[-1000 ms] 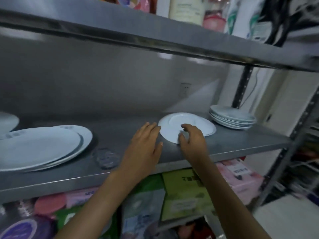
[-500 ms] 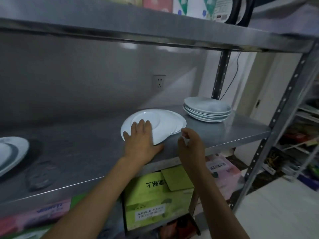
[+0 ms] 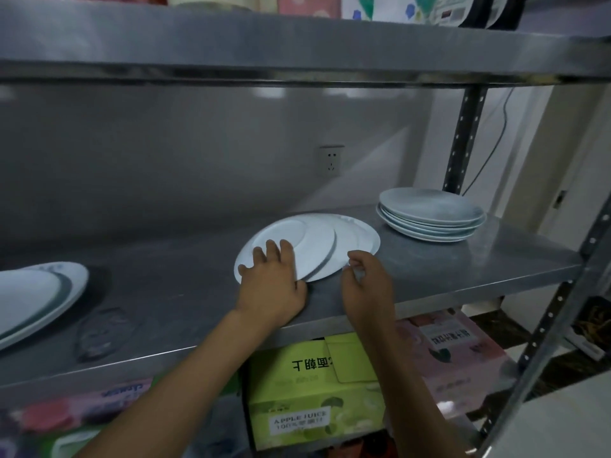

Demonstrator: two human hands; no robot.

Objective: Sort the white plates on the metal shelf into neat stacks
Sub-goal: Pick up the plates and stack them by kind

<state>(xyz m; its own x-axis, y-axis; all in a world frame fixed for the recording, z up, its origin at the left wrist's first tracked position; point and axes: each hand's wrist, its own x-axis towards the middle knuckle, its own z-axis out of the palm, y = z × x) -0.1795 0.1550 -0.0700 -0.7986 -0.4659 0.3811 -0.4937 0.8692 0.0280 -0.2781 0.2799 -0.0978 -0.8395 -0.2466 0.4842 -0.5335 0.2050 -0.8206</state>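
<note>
Two or three white flat plates (image 3: 317, 239) lie overlapping and offset in the middle of the metal shelf (image 3: 479, 259). My left hand (image 3: 272, 285) rests flat on the near left part of the top plate, fingers straight. My right hand (image 3: 365, 282) is at the plates' near right rim, fingers curled and pinching the rim of the lower plate. A stack of several deeper white plates (image 3: 429, 214) stands at the right back. At the far left, larger white plates (image 3: 36, 299) overlap, partly cut off by the frame.
A clear glass dish (image 3: 102, 332) lies on the shelf near its front edge, left of my arms. Another shelf board (image 3: 297, 54) runs overhead. Below are cartons, among them a green apple juice box (image 3: 310, 391). A perforated post (image 3: 463, 140) stands behind the deep plates.
The view has swung right, pushing the left plates toward the frame's edge. My left hand came onto the top plate and stays there. My right hand remains at the near right rim.
</note>
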